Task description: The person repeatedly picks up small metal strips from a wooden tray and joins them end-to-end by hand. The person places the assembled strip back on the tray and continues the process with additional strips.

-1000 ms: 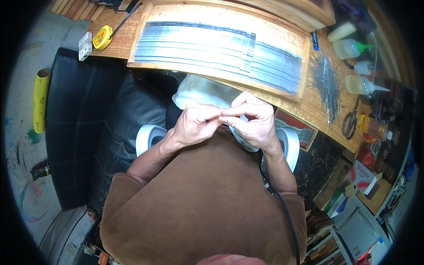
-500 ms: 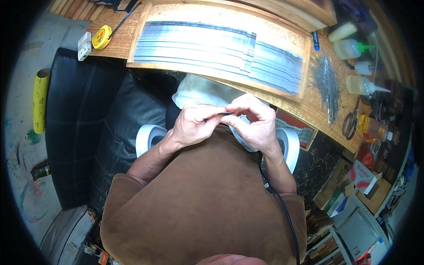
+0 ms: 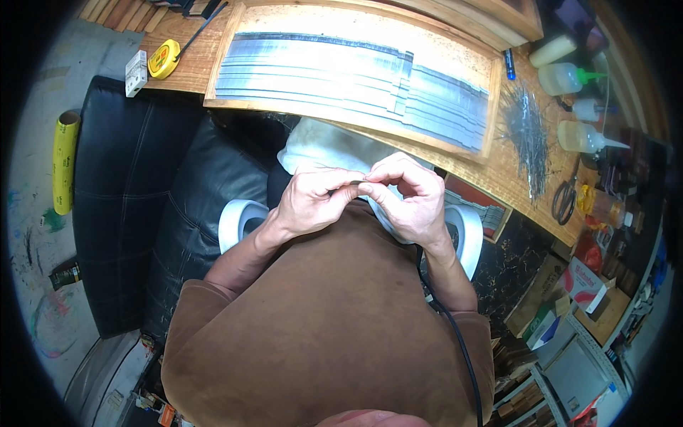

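Both hands meet in front of my chest, just short of the desk edge. Thumb and forefinger of my left hand (image 3: 313,198) pinch a small, thin dark piece (image 3: 358,182), mostly hidden by the fingertips. My right hand (image 3: 411,196) closes its thumb and forefinger on the other end of that same piece. Beyond them on the desk lies a shallow wooden tray (image 3: 489,121) with rows of thin grey metallic strips (image 3: 313,71) laid side by side. A pile of fine, loose silvery strips or wires (image 3: 526,142) lies right of the tray.
A yellow tape measure (image 3: 164,59) and a small white box (image 3: 136,73) sit on the desk's left end. Squeeze bottles (image 3: 562,79), scissors (image 3: 565,203) and a blue marker (image 3: 509,65) are at the right. A black leather sofa (image 3: 114,185) stands at my left.
My right fingertips have shifted slightly and closed nearer to the left ones on the small piece. Otherwise the arms and the desk look the same.
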Demonstrator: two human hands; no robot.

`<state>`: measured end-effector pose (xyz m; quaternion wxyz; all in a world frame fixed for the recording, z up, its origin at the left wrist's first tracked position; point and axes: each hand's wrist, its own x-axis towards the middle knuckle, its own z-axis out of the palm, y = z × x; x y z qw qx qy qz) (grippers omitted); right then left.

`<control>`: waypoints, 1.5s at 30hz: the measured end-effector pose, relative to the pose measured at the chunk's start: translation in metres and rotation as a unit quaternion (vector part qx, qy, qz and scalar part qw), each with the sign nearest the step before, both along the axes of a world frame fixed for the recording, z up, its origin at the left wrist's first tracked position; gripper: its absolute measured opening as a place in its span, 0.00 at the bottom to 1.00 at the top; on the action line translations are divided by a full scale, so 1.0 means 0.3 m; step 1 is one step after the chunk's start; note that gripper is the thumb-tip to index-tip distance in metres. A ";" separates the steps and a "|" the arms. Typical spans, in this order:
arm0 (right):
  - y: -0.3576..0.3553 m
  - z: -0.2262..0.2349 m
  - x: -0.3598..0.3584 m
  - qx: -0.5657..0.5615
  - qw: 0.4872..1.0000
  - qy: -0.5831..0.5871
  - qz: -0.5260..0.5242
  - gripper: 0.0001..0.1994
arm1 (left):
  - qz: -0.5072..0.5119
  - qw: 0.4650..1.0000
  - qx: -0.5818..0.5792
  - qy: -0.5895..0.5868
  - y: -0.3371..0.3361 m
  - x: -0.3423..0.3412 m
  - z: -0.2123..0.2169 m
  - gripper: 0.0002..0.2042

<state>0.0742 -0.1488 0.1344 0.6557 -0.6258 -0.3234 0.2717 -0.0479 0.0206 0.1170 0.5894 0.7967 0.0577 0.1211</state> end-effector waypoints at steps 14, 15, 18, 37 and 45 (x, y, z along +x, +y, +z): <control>-0.005 -0.004 0.006 -0.007 1.000 -0.027 0.014 0.06 | -0.004 1.000 -0.009 -0.006 -0.002 0.001 0.008 0.10; -0.005 -0.004 0.005 -0.006 1.000 -0.026 0.013 0.06 | -0.005 1.000 -0.010 -0.004 -0.001 0.002 0.009 0.10; -0.006 -0.005 0.006 -0.009 0.999 -0.031 0.017 0.06 | -0.003 1.000 -0.010 -0.020 -0.002 0.002 -0.007 0.10; -0.001 -0.003 -0.001 -0.002 0.993 -0.115 -0.016 0.05 | 0.003 1.000 -0.022 -0.013 -0.012 0.000 -0.007 0.10; -0.023 0.034 -0.004 -0.033 0.990 -0.129 -0.035 0.05 | -0.006 0.999 -0.046 -0.009 -0.030 0.017 0.009 0.09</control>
